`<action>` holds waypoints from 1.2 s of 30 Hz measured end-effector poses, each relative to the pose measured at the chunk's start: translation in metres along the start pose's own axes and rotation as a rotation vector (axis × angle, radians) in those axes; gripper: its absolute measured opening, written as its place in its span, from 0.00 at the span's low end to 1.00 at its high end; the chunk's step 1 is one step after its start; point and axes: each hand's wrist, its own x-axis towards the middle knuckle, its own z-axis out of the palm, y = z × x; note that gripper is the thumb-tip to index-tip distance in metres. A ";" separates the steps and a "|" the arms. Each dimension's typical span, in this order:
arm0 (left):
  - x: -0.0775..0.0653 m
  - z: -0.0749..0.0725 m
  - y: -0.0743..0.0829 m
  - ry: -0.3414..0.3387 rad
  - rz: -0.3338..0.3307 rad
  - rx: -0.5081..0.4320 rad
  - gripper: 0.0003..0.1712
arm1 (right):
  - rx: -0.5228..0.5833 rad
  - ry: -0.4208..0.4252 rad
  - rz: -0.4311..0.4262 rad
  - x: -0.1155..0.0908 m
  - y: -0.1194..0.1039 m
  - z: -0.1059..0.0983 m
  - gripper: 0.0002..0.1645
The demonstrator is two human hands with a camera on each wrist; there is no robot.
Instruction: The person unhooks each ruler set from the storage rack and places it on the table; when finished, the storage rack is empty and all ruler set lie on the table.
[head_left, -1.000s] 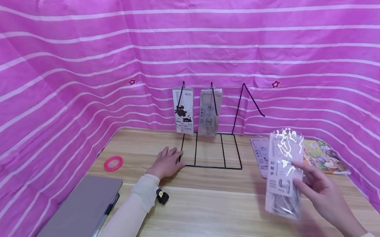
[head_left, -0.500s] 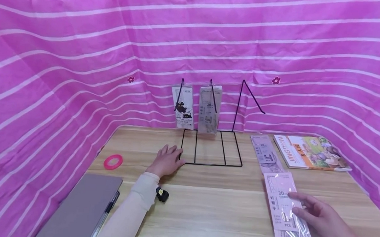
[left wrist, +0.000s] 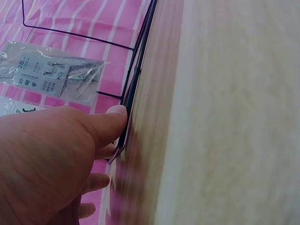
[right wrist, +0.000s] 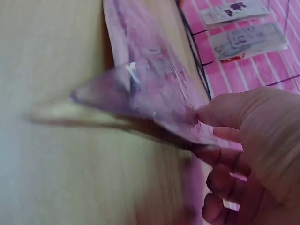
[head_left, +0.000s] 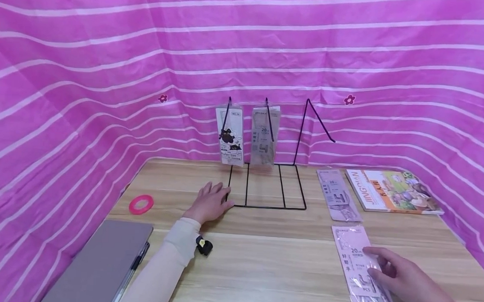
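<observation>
At lower right, the right hand pinches a long clear-plastic packet; the slight edge grip could let it slip. The left hand, relaxed, touches the central black wire rack.

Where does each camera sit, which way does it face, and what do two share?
Head: on the person's head, facing forward and down at the black wire rack; left hand, right hand and left sleeve show.
Left wrist: on that wrist, facing the rack's base edge; left hand at lower left.
Right wrist: on that wrist, facing the pinched ruler pack; right hand at lower right.
Shared: both wrist views catch the pink striped cloth and hung function-ruler pack.
</observation>
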 end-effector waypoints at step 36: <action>-0.002 -0.001 0.001 -0.002 -0.015 -0.013 0.36 | 0.104 0.160 -0.437 0.150 -0.095 -0.016 0.38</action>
